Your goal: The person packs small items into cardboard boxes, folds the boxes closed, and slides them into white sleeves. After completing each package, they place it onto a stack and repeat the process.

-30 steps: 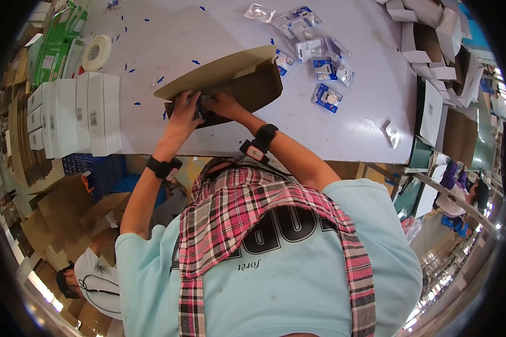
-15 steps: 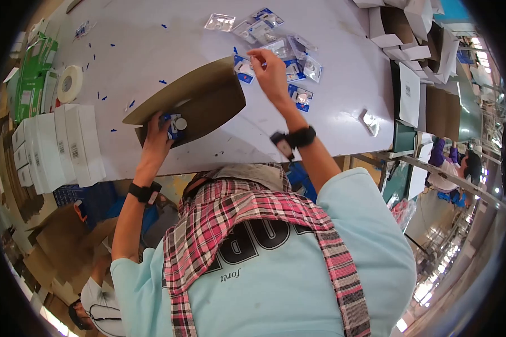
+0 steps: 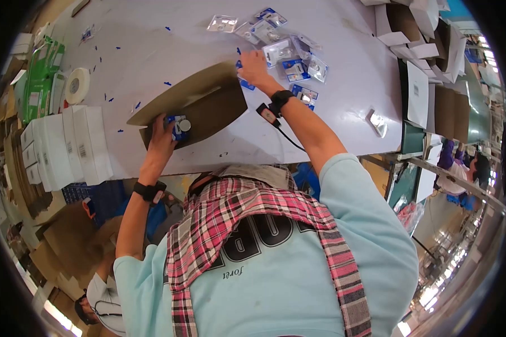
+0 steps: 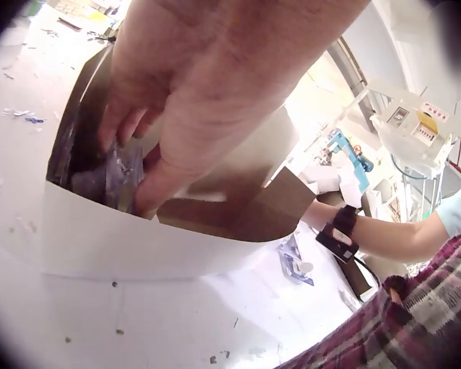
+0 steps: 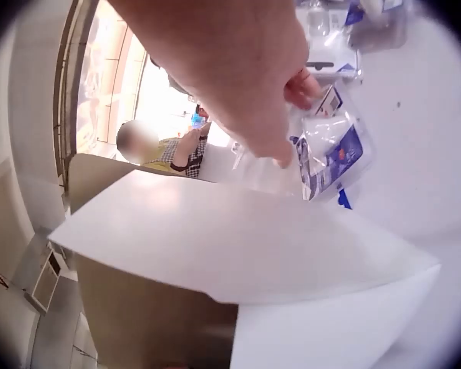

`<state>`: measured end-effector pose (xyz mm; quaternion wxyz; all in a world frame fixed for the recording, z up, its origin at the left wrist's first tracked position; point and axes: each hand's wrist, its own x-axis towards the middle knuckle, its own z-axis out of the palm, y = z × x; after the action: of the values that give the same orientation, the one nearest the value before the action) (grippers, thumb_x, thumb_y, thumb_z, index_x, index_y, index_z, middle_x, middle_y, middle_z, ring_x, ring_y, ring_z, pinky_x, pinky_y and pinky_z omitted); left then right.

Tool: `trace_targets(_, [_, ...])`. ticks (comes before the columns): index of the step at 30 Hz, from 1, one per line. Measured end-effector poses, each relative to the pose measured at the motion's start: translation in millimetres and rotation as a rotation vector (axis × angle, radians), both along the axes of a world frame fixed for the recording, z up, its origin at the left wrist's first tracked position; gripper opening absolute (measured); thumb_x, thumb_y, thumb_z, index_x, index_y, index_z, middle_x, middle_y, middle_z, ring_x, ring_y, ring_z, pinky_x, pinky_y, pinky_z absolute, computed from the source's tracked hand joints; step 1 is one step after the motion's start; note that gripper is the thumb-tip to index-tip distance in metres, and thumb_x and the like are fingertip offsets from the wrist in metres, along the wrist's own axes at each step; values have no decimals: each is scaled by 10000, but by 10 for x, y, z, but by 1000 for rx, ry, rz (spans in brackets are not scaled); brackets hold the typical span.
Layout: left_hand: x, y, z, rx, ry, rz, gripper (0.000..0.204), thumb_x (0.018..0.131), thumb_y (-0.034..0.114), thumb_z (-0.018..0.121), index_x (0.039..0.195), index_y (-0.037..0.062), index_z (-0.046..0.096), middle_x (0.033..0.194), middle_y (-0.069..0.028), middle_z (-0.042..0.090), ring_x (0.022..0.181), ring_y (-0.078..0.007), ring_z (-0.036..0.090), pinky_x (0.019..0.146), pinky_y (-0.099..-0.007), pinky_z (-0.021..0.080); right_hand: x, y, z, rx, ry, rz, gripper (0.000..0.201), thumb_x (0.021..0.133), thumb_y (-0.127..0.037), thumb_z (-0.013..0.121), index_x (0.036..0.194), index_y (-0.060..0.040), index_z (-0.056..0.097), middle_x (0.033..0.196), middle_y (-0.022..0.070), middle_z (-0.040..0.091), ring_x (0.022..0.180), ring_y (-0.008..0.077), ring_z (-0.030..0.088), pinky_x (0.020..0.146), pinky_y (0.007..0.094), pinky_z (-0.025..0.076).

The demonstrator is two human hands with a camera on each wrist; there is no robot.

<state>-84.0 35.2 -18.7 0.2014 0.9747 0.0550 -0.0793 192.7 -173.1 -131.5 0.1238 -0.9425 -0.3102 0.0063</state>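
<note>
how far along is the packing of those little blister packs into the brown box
Early to midway, it seems. Done: one blue-and-clear packet already sits at the mouth of the brown box, held there by the left hand. In hand: the right hand is pinching another packet off the table. Left: a loose pile of packets lies on the white table.

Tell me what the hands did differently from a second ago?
The right hand left the open brown cardboard box and reached out to the pile of clear plastic blister packets with blue cards, pinching one packet. The left hand stayed at the box, holding a blue-carded packet inside.
</note>
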Motion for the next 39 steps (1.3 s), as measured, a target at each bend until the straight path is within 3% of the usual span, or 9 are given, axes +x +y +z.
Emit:
trace_targets(5, [-20, -28, 1, -11, 3, 37, 552, 664, -31, 706, 1179, -38, 509, 1350, -195, 312, 1236, -370, 372, 995, -409, 407, 65, -344, 389, 291, 337, -70, 370, 749, -286, 664, 964, 10, 608, 913, 222, 614, 855, 385, 592, 762, 456, 463])
trace_targets(10, [-14, -38, 44, -43, -4, 46, 557, 671, -39, 696, 1192, -28, 500, 1349, -184, 305, 1249, -361, 366, 1013, -400, 388, -31, -582, 1665, 741, 947, -81, 307, 849, -287, 618, 999, -20, 641, 739, -13, 607, 646, 45, 523, 543, 180, 393])
trace_targets(14, [-44, -24, 21, -38, 29, 55, 564, 663, -41, 695, 1193, -22, 502, 1346, -199, 302, 1248, -380, 358, 1017, -413, 384, -279, -287, 1932, 388, 874, 258, 314, 872, -248, 576, 1072, -12, 628, 732, -33, 585, 598, 38, 458, 510, 192, 343])
trace_targets(17, [-34, -11, -49, -40, 17, 58, 572, 656, -45, 692, 1195, -19, 500, 1352, -207, 295, 1253, -385, 351, 1025, -417, 375, -463, -107, 2227, 464, 533, 137, 320, 873, -234, 577, 1094, -8, 622, 772, -19, 605, 624, 53, 494, 531, 202, 378])
trace_targets(22, [-67, 1, -53, -66, -47, 59, 483, 671, -58, 658, 1128, -53, 502, 1356, -227, 303, 1220, -403, 382, 984, -442, 407, -721, 199, 2362, 371, 1191, 571, 311, 849, -244, 580, 1032, -2, 649, 867, 68, 658, 754, 126, 579, 639, 281, 464])
trace_targets(26, [-67, 32, -143, -32, -60, 51, 489, 666, -60, 652, 1134, -38, 515, 1349, -212, 305, 1216, -396, 384, 986, -443, 402, -847, 861, 1288, -369, 737, 503, 280, 783, -281, 608, 840, -10, 653, 718, 118, 619, 706, 139, 606, 611, 289, 484])
trace_targets(29, [-50, 13, -98, -75, 24, 90, 523, 660, -63, 645, 1169, -24, 531, 1353, -204, 295, 1244, -390, 358, 1025, -424, 373, -972, 1093, 830, -442, 933, 387, 283, 784, -312, 616, 815, -33, 651, 665, 96, 600, 662, 131, 613, 555, 289, 489])
trace_targets(35, [-73, 22, -138, -109, -15, 102, 522, 652, -67, 648, 1160, -26, 537, 1333, -195, 310, 1216, -387, 382, 1001, -424, 391, -1089, 975, 593, 217, 1567, -103, 393, 784, -417, 648, 940, -57, 664, 811, 96, 656, 747, 211, 621, 588, 316, 504])
trace_targets(39, [-102, 37, -196, -70, -44, 86, 582, 643, -59, 665, 1198, -18, 496, 1324, -194, 314, 1214, -385, 384, 990, -423, 399, -1365, 777, 686, 453, 1211, 253, 404, 749, -366, 673, 933, -7, 647, 794, 135, 650, 757, 206, 627, 597, 320, 505])
